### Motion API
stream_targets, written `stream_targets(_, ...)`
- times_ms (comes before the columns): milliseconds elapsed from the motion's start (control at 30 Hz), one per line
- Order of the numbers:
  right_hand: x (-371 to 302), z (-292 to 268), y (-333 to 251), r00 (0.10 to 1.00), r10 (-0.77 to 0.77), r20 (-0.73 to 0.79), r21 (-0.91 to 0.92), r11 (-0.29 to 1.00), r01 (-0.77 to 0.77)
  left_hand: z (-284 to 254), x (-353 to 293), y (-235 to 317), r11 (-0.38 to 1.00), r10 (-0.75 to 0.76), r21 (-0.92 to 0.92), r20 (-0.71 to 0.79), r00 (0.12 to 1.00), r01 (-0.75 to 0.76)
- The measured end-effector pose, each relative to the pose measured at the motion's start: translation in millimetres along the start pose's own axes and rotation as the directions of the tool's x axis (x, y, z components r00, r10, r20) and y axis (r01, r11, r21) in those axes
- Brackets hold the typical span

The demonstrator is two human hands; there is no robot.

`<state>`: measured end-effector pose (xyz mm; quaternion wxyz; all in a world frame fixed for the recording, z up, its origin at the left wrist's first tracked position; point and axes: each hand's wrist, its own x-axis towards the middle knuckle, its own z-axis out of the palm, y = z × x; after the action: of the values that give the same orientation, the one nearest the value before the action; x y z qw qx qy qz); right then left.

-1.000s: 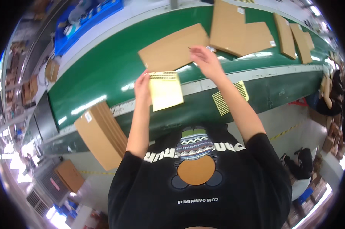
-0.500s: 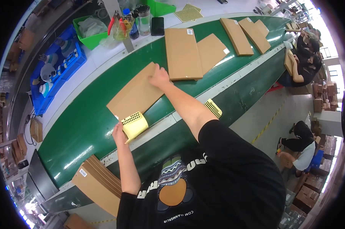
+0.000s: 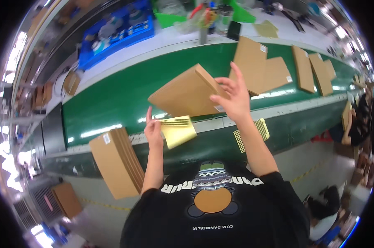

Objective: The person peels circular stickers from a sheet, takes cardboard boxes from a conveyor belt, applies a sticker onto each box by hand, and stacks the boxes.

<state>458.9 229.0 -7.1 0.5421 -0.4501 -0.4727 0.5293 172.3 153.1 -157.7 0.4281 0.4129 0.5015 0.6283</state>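
Observation:
My left hand pinches a curled yellow sticker sheet with rows of dark dots, its index finger pointing up. A flat brown cardboard box stands tilted on the green conveyor belt, its narrow side turned toward my right hand. That hand's fingers are spread at the box's right edge; whether they touch it I cannot tell. Another dotted yellow sheet lies at the belt's near edge, partly behind my right forearm.
Several flat boxes lie farther right along the belt. A stack of cartons leans at the near left edge. Behind the belt are a blue bin, a green tray and a black phone. People sit at far right.
The box has gone from lying flat to tilted up on the belt. My right hand has changed from gripping its far corner to spread fingers at its right side. The view has turned.

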Motion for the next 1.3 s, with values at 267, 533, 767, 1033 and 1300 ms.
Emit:
stream_targets(267,-82,29,-54,0.951,-0.166,0.261,-0.220,0.949,0.226,52,21,171,0.702,0.325,0.270,0.702,0.633,-0.659)
stream_targets(533,-89,7,-88,0.882,0.035,0.470,-0.028,0.999,-0.025,54,-14,167,0.910,0.318,0.014,0.617,0.720,-0.414)
stream_targets(767,-89,6,-88,0.863,0.192,0.467,0.078,0.963,-0.256,60,-27,178,0.879,0.359,0.015,0.636,0.683,-0.477)
stream_targets(1033,-89,7,-92,0.802,0.334,0.495,0.082,0.901,-0.426,63,-30,190,0.828,0.354,0.096,0.675,0.647,-0.553)
stream_targets(1300,-92,8,-91,0.811,0.350,0.468,0.070,0.900,-0.429,65,-30,188,0.808,0.352,0.103,0.704,0.617,-0.580)
